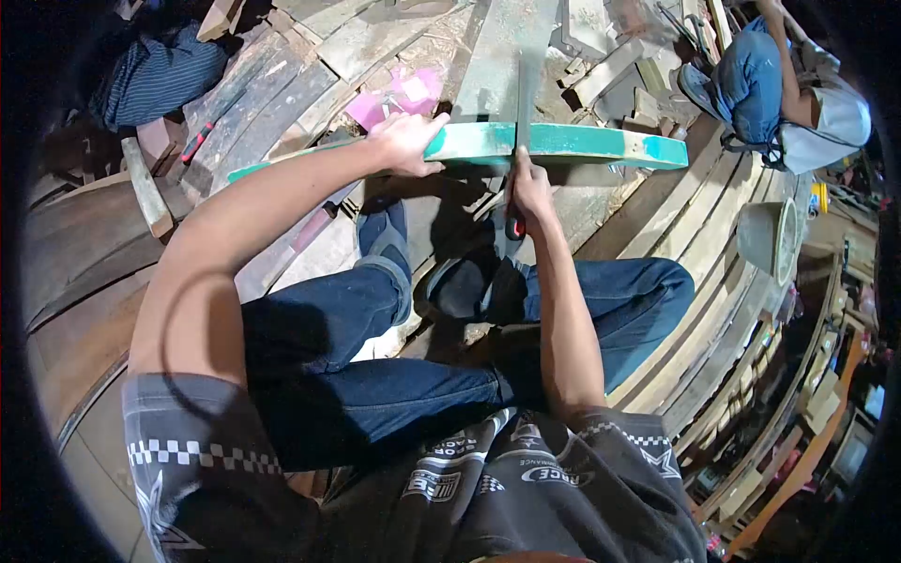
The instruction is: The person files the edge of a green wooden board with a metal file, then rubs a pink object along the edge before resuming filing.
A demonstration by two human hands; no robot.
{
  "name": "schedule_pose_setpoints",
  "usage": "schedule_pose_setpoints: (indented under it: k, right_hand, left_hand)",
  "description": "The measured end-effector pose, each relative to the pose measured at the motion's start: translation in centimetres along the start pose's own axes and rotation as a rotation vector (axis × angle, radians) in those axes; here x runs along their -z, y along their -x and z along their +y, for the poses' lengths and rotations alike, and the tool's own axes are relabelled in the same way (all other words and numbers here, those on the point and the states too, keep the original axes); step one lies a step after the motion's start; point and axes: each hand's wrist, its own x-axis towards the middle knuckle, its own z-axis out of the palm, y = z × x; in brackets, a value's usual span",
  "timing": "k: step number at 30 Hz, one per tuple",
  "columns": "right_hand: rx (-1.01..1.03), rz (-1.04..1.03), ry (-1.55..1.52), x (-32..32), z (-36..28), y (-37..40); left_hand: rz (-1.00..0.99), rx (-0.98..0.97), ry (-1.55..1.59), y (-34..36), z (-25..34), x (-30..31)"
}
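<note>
A long wooden piece with worn green paint (582, 141) lies crosswise in front of me, its ends bending down in the view. My left hand (410, 144) grips it left of its middle, thumb stretched along the top. In my right hand (532, 190) is the red and black handle of a long flat metal tool (524, 98); whether it is a file or a saw is hard to tell. The tool's blade crosses the green piece and points away from me. Just behind my left hand lies a pink sheet (404, 94).
Another person in jeans (755, 80) sits at the upper right. A translucent bucket (765, 239) stands at the right. A red-handled tool (197, 143) lies on boards at the left, near striped dark cloth (164, 75). Wood offcuts (605, 75) lie beyond the green piece.
</note>
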Motion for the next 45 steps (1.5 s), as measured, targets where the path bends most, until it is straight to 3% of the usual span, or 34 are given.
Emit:
schedule_pose_setpoints:
  k: [4, 6, 8, 10, 14, 18, 19, 20, 22, 24, 26, 31, 34, 36, 38, 40, 42, 45]
  right_hand:
    - [-0.003, -0.004, 0.031, 0.0, 0.6, 1.8]
    - [0.137, 0.021, 0.093, 0.2, 5.1, 2.8]
    - [0.025, -0.066, -0.068, 0.2, 6.1, 5.2]
    - [0.126, -0.014, 0.038, 0.0, 5.3, 4.2]
    - [0.04, -0.097, -0.125, -0.2, 2.0, 1.0]
    - [0.093, -0.036, -0.02, -0.3, 1.0, 2.2]
    - [0.05, -0.026, 0.022, -0.4, 1.8, 3.0]
    - [0.192, 0.018, -0.023, -0.7, 2.8, 4.6]
    - [0.205, -0.01, 0.023, -0.9, 5.4, 5.7]
    - [0.012, -0.026, -0.037, -0.9, 5.0, 6.1]
    - [0.111, -0.028, 0.063, -0.8, 6.9, 2.7]
    - [0.05, -0.113, -0.074, -0.6, 2.3, 2.6]
    - [0.12, -0.009, 0.039, -0.6, 4.0, 4.4]
    - [0.091, -0.038, 0.082, 0.0, 6.1, 6.0]
    - [0.147, -0.038, 0.114, 0.2, 6.4, 4.9]
    - [0.197, -0.021, 0.093, 0.0, 4.4, 3.4]
    - [0.149, -0.104, 0.0, -0.1, 2.1, 2.2]
    - [0.098, -0.072, 0.009, -0.4, 0.7, 2.3]
  left_hand:
    - [-0.02, -0.005, 0.008, -0.2, 0.2, 0.3]
    - [0.012, -0.019, 0.005, -0.2, -0.2, -0.1]
    - [-0.005, -0.009, -0.005, -0.1, -0.2, 0.3]
    - [-0.013, -0.013, -0.003, -0.2, -0.2, 0.0]
    - [0.025, -0.022, -0.011, -0.5, -0.6, -0.9]
    - [-0.003, -0.008, -0.018, -0.3, -0.2, -0.4]
    - [-0.012, -0.016, -0.005, -0.2, -0.2, 0.0]
    - [-0.038, -0.007, -0.008, -0.2, 0.0, 0.4]
    - [-0.082, 0.012, -0.008, -0.2, 0.4, 0.9]
    - [-0.015, -0.002, -0.011, -0.3, -0.1, 0.0]
    - [0.012, -0.014, -0.025, -0.3, -0.2, -0.3]
    - [-0.051, 0.001, -0.024, -0.4, -0.1, -0.1]
    - [-0.054, 0.018, -0.03, 0.0, 0.4, 0.6]
    - [0.053, -0.052, 0.004, -0.2, -0.2, -0.3]
    - [0.04, -0.02, -0.021, -0.4, -0.5, -0.5]
    - [0.009, -0.019, -0.011, -0.6, -0.4, -0.6]
    - [-0.026, -0.003, 0.002, -0.7, -0.3, -0.3]
    - [0.004, -0.004, -0.051, -0.4, -0.2, -0.5]
